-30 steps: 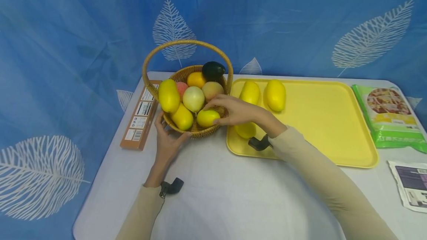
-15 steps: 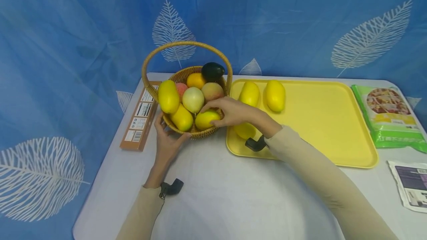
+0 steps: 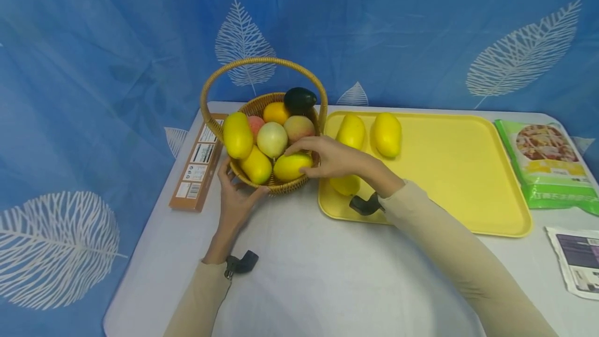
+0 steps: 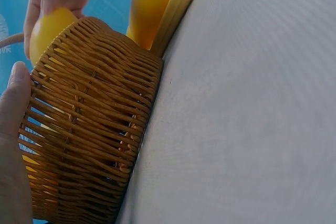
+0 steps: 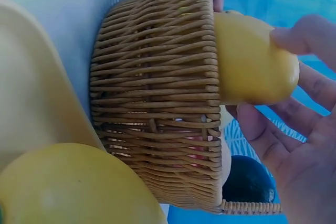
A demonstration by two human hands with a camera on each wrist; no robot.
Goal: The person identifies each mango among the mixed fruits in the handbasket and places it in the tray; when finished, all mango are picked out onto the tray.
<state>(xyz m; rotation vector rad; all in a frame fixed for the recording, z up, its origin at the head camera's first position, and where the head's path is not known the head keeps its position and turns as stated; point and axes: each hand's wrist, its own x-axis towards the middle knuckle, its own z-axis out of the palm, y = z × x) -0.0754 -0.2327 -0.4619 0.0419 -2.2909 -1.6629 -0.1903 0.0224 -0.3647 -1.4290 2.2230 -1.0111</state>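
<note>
My right hand (image 3: 339, 157) holds a yellow mango (image 3: 291, 166) at the front right inside a wicker basket (image 3: 286, 188). In the right wrist view, fingers and thumb curl about this mango (image 5: 252, 59), which stands partly above the rim. At the basket's front left, my left hand (image 3: 234, 202) grips the side, its thumb (image 4: 18, 85) against the rim in the left wrist view. Two more mangoes (image 3: 237, 135), a pale round fruit (image 3: 272, 140), a peach (image 3: 299, 128), a reddish fruit (image 3: 255, 125), an orange fruit (image 3: 275, 113) and a dark green avocado (image 3: 300, 100) fill the basket.
Right of the basket lies a yellow tray (image 3: 458, 181) with several yellow fruits (image 3: 387, 135); my right forearm crosses over it. A brown box (image 3: 196, 170) is at left. A green food bag (image 3: 547, 160) and a white-and-purple packet (image 3: 577, 259) lie far right. The basket handle (image 3: 262, 60) arches upward.
The mango under my right hand has shifted and turned slightly within the basket, with the fingers still on it. My left hand and the basket have stayed in place.
</note>
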